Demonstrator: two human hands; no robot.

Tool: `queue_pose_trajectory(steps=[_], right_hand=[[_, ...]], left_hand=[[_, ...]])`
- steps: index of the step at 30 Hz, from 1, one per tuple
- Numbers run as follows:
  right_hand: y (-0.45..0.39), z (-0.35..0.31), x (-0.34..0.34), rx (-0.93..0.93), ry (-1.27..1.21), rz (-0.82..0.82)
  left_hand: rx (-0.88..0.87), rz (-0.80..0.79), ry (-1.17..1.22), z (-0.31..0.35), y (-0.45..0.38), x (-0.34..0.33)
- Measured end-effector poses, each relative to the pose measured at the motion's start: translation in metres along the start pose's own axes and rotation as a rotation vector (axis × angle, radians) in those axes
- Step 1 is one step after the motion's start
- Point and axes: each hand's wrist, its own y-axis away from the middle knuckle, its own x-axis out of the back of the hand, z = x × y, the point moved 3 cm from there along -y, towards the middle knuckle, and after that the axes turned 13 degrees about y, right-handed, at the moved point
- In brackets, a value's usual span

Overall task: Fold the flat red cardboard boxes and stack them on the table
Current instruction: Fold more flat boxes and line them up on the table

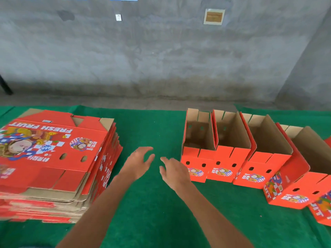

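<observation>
Folded boxes (232, 158): 4 upright, 2 empty hands.

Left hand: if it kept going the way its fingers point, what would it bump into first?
Probably nothing soon. The left hand points up and right over bare green table, between the flat stack and folded boxes; depth is unclear.
</observation>
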Motion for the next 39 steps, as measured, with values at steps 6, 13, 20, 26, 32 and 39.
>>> queue_pose_trajectory(steps=[6, 13, 20, 26, 32, 39], right_hand=[[-0.002, -0.123, 0.025, 0.201, -0.277, 0.015], [0.009, -0.222, 0.005, 0.284, -0.431, -0.054], [0.01, -0.25, 0.008, 0.157, -0.464, 0.036], [0.013, -0.264, 0.008, -0.026, -0.828, -0.068], [0.012, -0.261, 0.009, -0.276, -1.22, -0.221], [0.026, -0.221, 0.014, -0.379, -1.296, -0.094]], left_hand=[[0.1, 0.317, -0.475, -0.068, 0.09, 0.155], [0.472, 0.277, -0.489, -0.11, 0.158, 0.232], [0.471, 0.097, -0.654, -0.119, 0.179, 0.244], [0.157, 0.227, -0.722, -0.109, 0.178, 0.26], [0.08, 0.278, -0.589, -0.113, 0.18, 0.252], [-0.165, 0.364, -0.46, -0.077, 0.18, 0.22]])
